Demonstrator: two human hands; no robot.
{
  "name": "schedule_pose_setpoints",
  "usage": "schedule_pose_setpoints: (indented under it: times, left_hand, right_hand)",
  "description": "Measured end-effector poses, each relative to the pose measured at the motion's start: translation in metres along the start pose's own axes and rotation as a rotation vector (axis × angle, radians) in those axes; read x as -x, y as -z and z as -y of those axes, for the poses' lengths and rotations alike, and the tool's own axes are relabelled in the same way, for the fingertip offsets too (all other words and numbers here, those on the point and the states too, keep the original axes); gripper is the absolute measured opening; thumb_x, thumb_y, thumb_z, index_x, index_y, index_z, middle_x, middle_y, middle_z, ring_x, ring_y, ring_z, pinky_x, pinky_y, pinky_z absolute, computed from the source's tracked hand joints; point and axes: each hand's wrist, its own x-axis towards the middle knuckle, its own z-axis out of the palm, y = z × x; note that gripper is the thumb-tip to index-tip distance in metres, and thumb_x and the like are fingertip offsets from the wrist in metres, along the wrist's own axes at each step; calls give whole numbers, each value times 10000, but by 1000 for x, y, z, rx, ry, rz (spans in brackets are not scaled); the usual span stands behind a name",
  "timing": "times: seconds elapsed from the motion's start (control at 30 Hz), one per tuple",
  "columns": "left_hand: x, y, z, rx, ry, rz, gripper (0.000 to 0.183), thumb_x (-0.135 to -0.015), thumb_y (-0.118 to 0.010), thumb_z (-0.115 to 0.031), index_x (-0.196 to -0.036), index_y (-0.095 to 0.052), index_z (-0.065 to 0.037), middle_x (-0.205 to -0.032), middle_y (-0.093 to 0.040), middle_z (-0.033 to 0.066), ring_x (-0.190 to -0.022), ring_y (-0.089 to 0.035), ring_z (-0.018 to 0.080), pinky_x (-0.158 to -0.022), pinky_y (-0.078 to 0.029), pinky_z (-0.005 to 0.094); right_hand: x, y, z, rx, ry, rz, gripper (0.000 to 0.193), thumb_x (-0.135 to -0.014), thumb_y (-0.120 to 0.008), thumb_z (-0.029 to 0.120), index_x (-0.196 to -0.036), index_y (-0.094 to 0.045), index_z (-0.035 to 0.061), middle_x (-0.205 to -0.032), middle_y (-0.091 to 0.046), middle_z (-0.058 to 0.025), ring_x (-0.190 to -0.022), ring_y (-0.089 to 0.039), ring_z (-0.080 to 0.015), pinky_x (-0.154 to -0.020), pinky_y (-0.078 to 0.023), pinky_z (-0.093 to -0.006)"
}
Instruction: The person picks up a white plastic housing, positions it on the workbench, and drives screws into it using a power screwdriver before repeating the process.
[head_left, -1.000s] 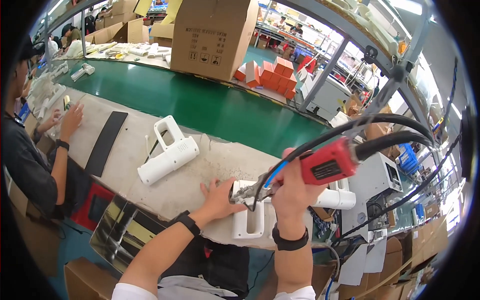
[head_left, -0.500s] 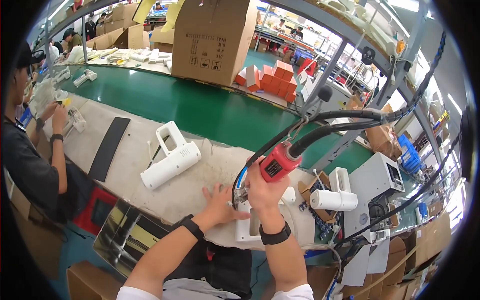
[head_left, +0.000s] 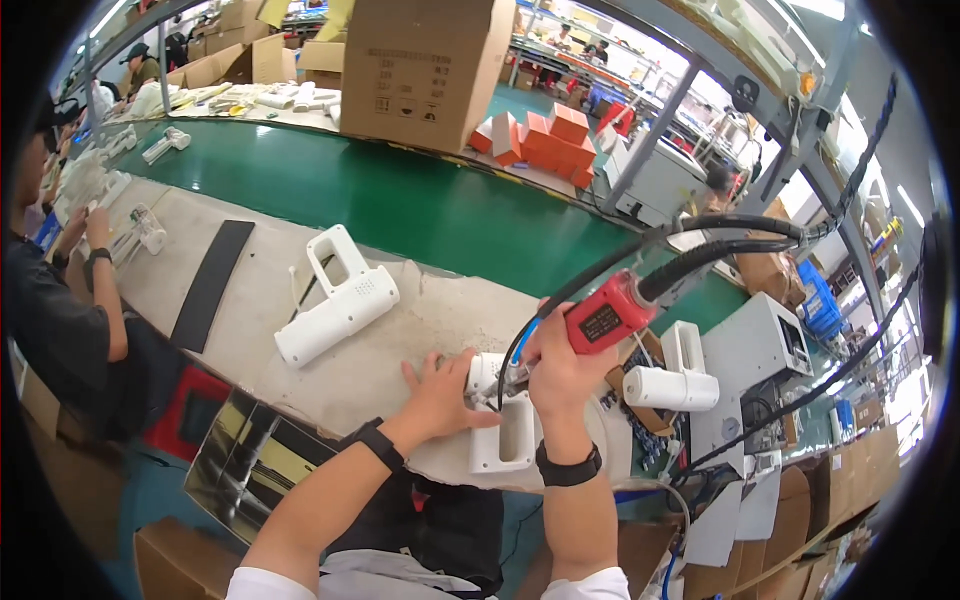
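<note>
My right hand (head_left: 560, 375) grips a red powered screwdriver (head_left: 600, 318) with black hoses running up to the right; its tip points down at a white plastic handheld housing (head_left: 500, 425) lying on the grey work mat (head_left: 400, 350). My left hand (head_left: 440, 395) lies flat on the left part of that housing and presses it down. A second white housing (head_left: 335, 300) lies to the left on the mat, apart from both hands. A third white housing (head_left: 672, 380) sits to the right of the screwdriver.
A green conveyor belt (head_left: 400, 200) runs behind the mat, with a large cardboard box (head_left: 430, 60) and orange boxes (head_left: 540, 140) beyond it. A black strip (head_left: 208, 285) lies at the left. Another person (head_left: 60, 300) works at the left. A grey machine (head_left: 760, 350) stands at the right.
My right hand has brought the red screwdriver down and left onto the white housing under my left hand. My left hand has stayed on that housing.
</note>
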Motion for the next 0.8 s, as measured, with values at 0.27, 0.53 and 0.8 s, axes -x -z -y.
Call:
schedule_pose_setpoints:
  times: [0.27,0.53,0.8]
  left_hand:
    - [35,-34,-22,-54,-43,-141,1096,-682,-712,-542,-1463,-115,-58,-1438,-252,193,-1327,-256,383,-994,-194,688]
    - [-11,-14,-3,-135,33,-156,1008,-704,-694,-514,-1460,-175,-97,-1433,-248,193,-1310,-257,392,-993,-206,676]
    - [-17,21,35,9,47,-207,1016,-681,-712,-485,-1441,-207,-37,-1451,-236,224,-1366,-176,388,-1034,-154,668]
  right_hand:
    - [12,1,8,-43,13,17,97,-873,-570,35,-942,-509,6,-580,-524,-29,-409,-456,-91,-376,-335,-219]
    - [-2,39,87,-112,142,-148,118,-885,-561,99,-943,-523,4,-572,-486,-26,-402,-435,-102,-367,-352,-248]
    - [1,43,27,41,181,-203,152,-884,-595,169,-969,-553,50,-667,-494,4,-499,-434,-69,-411,-365,-234]
